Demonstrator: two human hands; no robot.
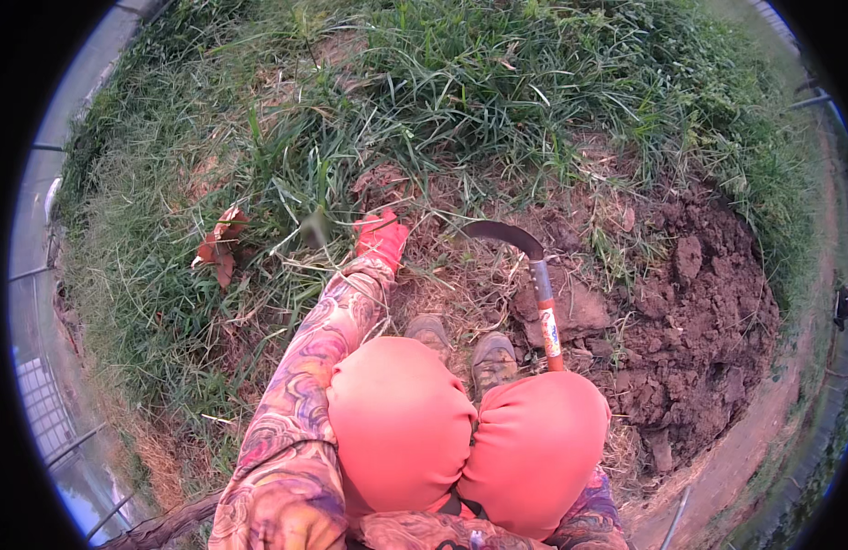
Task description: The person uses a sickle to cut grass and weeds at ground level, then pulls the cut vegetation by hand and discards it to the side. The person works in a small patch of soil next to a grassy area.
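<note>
My left hand (382, 237), in a red glove, reaches down to the ground, with grass stems across and beside it. Its fingers look curled, but whether they grip the stems is unclear. A sickle (547, 313) with a curved dark blade, a metal collar and an orange handle bearing a label stands out beyond my right knee. The knee hides the handle's lower end. My right hand is out of view; only its patterned sleeve shows at the bottom. Uncut-looking grass (451, 89) grows thickly in front.
My shoes (494, 357) stand on soil between my knees and the grass. Loose, clumped earth (712, 330) lies at the right, beside a dirt path (760, 440). A dry brown leaf (221, 247) rests on the grass at the left. A woody branch (166, 522) crosses the lower left.
</note>
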